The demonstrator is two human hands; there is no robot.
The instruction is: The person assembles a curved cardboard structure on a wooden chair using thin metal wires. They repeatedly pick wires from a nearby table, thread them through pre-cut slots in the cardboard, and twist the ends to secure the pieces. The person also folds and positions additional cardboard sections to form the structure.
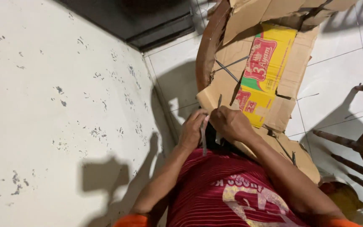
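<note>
Left hand (193,130) and right hand (230,123) — both gripping thin strip (203,138) — beside cardboard (227,82)

Looking straight down the person's front: a red shirt (215,189) with fine darker ribbing running across it, and a big print in pale yellow and white spread over the belly. Orange sleeve edges (133,220) show at the bottom corners, one on each arm. Forearms are bare below that. The left hand (193,131) and right hand (230,123) are bare too, no gloves, no watch.
</note>
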